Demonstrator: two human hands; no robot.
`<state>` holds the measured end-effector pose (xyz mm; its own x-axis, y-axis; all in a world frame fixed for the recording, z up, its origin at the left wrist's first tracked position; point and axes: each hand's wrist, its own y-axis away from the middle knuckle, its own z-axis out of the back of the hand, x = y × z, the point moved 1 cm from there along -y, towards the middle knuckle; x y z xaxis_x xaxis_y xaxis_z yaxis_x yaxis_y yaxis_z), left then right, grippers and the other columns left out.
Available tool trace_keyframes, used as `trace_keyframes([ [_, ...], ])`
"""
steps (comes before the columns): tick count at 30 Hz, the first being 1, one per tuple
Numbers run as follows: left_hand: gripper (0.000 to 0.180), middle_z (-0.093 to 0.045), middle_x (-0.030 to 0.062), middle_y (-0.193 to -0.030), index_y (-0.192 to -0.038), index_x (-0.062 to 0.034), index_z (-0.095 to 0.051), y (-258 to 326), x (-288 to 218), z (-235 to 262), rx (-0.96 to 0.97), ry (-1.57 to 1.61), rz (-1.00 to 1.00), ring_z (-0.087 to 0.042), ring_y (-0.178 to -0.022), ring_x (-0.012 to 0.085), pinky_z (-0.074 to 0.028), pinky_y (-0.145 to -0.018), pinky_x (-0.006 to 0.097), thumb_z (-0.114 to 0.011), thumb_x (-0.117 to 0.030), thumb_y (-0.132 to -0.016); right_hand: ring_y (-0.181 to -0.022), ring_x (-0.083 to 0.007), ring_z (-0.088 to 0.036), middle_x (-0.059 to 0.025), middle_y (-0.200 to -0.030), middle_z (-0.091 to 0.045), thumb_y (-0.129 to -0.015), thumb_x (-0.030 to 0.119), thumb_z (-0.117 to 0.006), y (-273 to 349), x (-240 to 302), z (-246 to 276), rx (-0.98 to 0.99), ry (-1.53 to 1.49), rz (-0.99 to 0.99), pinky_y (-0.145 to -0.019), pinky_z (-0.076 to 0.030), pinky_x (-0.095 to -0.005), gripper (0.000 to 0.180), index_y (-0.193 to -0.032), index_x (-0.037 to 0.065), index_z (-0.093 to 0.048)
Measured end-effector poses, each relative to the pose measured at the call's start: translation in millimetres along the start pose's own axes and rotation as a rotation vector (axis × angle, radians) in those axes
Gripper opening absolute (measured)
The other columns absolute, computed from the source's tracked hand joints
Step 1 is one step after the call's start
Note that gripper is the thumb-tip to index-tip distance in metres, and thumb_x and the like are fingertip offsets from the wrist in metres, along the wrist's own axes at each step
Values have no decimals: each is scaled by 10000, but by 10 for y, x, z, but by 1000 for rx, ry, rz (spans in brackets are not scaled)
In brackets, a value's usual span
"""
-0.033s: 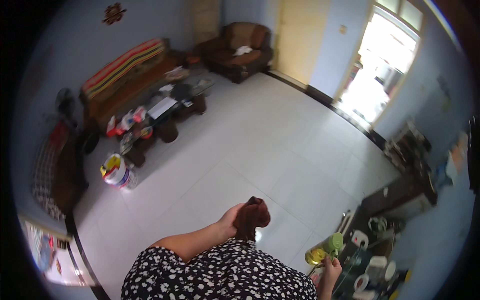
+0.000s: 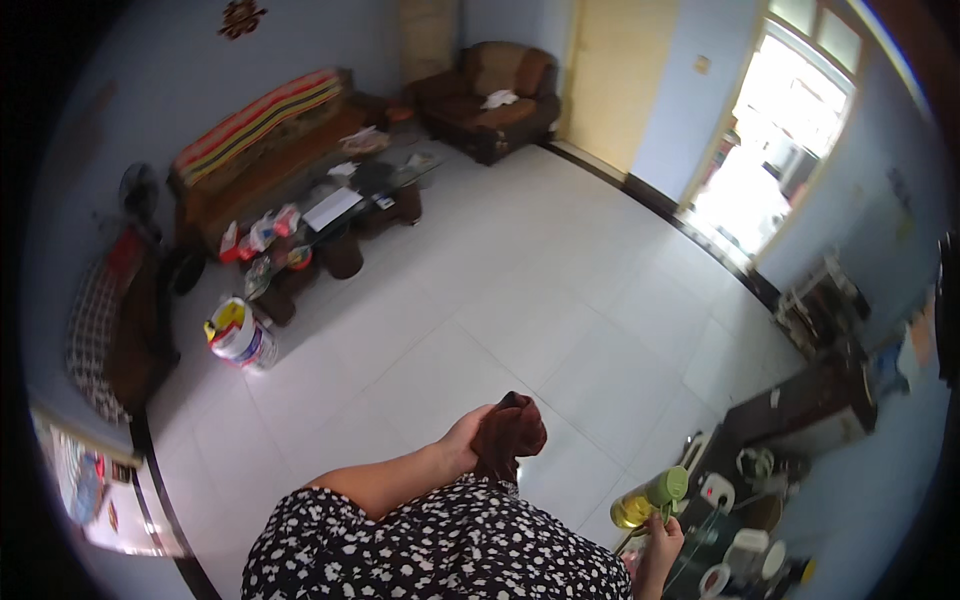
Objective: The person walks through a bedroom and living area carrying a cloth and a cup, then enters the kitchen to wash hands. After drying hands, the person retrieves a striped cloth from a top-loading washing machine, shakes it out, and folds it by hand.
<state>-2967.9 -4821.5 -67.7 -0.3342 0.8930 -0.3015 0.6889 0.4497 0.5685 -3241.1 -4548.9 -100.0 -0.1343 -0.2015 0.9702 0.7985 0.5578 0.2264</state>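
My left hand (image 2: 463, 441) is closed around a bunched dark brown cloth (image 2: 508, 434), held out in front of my body at the lower middle. The folds hang down over my black-and-white flowered clothing. Further right, my right hand (image 2: 663, 542) grips the green handle of a clear jug (image 2: 632, 508) with a green lid (image 2: 667, 485) and yellowish liquid inside. The jug is tilted, its lid toward the upper right. It is held beside the cluttered dark cabinet top, and the cloth and jug are well apart.
A cabinet (image 2: 800, 400) stands at right, with a white power strip (image 2: 717, 491) and containers on the near surface. A low glass table (image 2: 375, 178) stands before a sofa (image 2: 270, 140). A white bucket (image 2: 245, 345) sits on the tiled floor (image 2: 480, 300). An armchair (image 2: 490, 95) is at the back.
The view has turned slightly, so the sofa, table and doorway sit a little further right. Both hands keep their hold on the cloth and the jug.
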Motion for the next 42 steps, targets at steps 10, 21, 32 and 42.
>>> trace_keyframes([
  [10, 336, -638, 82, -990, -1070, -96, -565, -2509, -1224, -1187, -11, -30, -39, -613, -895, 224, -530, -726, 411, -323, -307, -972, -691, -47, -520, 19, -817, -626, -878, 163, -667, -2531, 1018, -867, 210, 97, 45, -613, -409, -201, 200, -995, 6, -625],
  [21, 344, -631, 110, -1086, -1111, -81, -566, -5408, -1936, -2946, 304, -306, 216, -607, -1007, 243, -492, -930, 408, -336, -293, -966, -651, -33, -494, 16, -803, -616, -836, 202, -729, -4733, 1332, -453, -223, -219, 18, -577, -379, -193, 243, -952, 15, -625],
  [32, 391, -611, 162, -1100, -1114, -77, -573, -7392, -2196, -4823, -10, -128, 175, -576, -1010, 374, -476, -851, 606, -347, -352, -951, -658, -40, -488, 24, -751, -602, -821, 198, -736, -8070, 2169, 308, -182, 28, 7, -591, -401, -214, 233, -884, -2, -635],
  [42, 400, -626, 132, -1099, -1109, -60, -580, -9911, -3218, -5217, 63, 14, -40, -590, -1034, 299, -484, -918, 464, -309, -310, -954, -636, -38, -495, 21, -745, -599, -851, 204, -713, -10908, 2882, 28, -109, -59, 37, -551, -405, -207, 222, -906, 5, -631],
])
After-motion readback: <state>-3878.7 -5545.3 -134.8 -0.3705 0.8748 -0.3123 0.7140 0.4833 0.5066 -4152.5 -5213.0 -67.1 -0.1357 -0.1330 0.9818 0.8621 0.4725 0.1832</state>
